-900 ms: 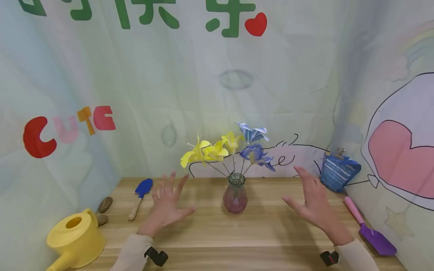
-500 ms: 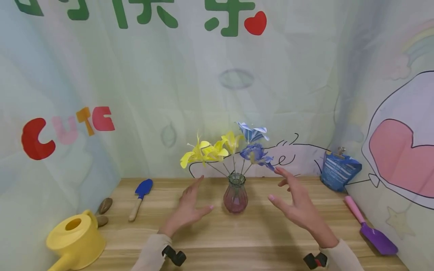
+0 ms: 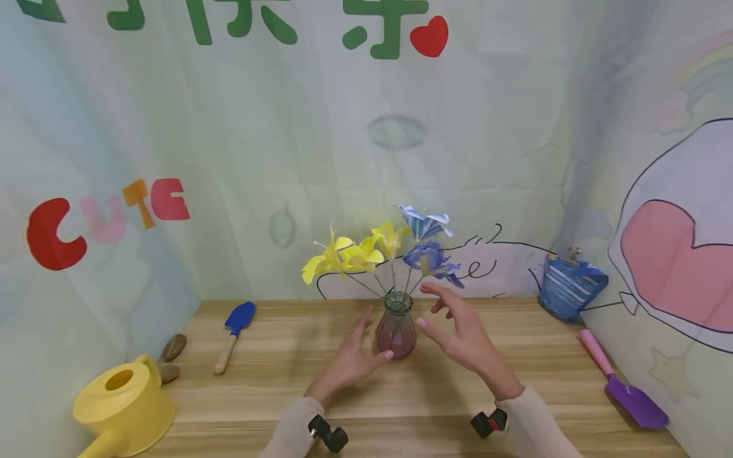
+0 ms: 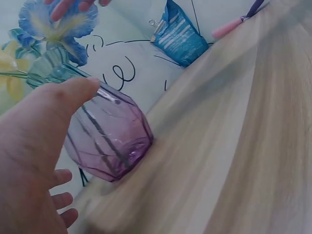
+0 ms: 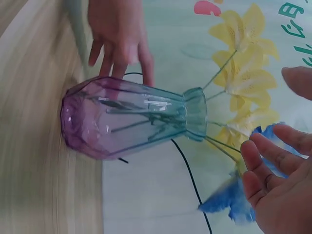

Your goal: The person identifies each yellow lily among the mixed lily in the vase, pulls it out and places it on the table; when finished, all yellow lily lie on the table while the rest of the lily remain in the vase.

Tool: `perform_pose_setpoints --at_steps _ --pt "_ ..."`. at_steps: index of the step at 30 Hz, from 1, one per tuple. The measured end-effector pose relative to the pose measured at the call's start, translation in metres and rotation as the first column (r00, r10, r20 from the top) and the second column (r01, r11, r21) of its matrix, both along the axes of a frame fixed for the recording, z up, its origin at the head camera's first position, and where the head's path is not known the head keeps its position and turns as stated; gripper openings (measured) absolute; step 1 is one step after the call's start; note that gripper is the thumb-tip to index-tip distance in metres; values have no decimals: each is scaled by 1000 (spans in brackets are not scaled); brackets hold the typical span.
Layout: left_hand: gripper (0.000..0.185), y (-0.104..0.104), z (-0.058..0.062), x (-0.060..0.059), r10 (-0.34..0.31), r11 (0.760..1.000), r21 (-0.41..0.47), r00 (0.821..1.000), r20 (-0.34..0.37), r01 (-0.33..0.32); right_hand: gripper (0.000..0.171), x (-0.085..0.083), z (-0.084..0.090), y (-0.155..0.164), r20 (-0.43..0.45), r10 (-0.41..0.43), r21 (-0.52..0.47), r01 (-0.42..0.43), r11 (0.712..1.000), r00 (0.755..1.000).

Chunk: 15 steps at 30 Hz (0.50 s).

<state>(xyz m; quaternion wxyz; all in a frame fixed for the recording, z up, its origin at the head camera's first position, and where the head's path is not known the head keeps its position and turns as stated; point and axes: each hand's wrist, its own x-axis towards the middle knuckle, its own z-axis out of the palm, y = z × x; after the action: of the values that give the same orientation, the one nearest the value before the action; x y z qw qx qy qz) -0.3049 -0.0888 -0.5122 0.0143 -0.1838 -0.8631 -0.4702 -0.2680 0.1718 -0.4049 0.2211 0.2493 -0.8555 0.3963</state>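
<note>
A faceted glass vase (image 3: 396,334), green at the neck and purple at the base, stands upright mid-table. Its thin stems carry yellow lilies (image 3: 338,256) and blue flowers (image 3: 429,257). Close at the vase's left side is my left hand (image 3: 350,359), thumb across its front and fingers spread behind, as the left wrist view also shows with the thumb (image 4: 73,92) overlapping the glass. My right hand (image 3: 460,334) hovers to the right of the neck, fingers loosely bent with nothing between them. In the right wrist view, those fingers (image 5: 273,158) show beside the blooms.
On the left lie a yellow watering can (image 3: 123,407), two brown stones (image 3: 174,347) and a blue trowel (image 3: 235,334) with a wooden handle. To the right are a clipped blue bag (image 3: 572,289) and a purple shovel (image 3: 635,401) with a pink handle. A printed cloth (image 3: 258,127) hangs behind.
Both hands have moved inward from either side toward the vase. The left has come up against its side, and the right is now near the neck. The vase and flowers stay in place.
</note>
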Motion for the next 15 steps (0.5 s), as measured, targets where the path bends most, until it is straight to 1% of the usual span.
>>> perform_pose_setpoints --at_steps 5,9,12,15 --pt "104 11 -11 -3 17 1000 22 1000 -10 -17 54 -9 -2 -15 26 -5 -11 5 1000 1000" --pt "101 17 -16 -3 26 999 41 1000 0 -26 47 -15 -2 -23 35 -15 -17 16 1000 999" --pt "97 18 -18 -1 42 998 50 999 -14 -41 43 -21 -3 -31 42 -18 -23 19 1000 999" --pt "92 19 -21 -1 56 998 32 997 -59 -55 38 -27 -4 -39 48 -26 -29 27 999 999"
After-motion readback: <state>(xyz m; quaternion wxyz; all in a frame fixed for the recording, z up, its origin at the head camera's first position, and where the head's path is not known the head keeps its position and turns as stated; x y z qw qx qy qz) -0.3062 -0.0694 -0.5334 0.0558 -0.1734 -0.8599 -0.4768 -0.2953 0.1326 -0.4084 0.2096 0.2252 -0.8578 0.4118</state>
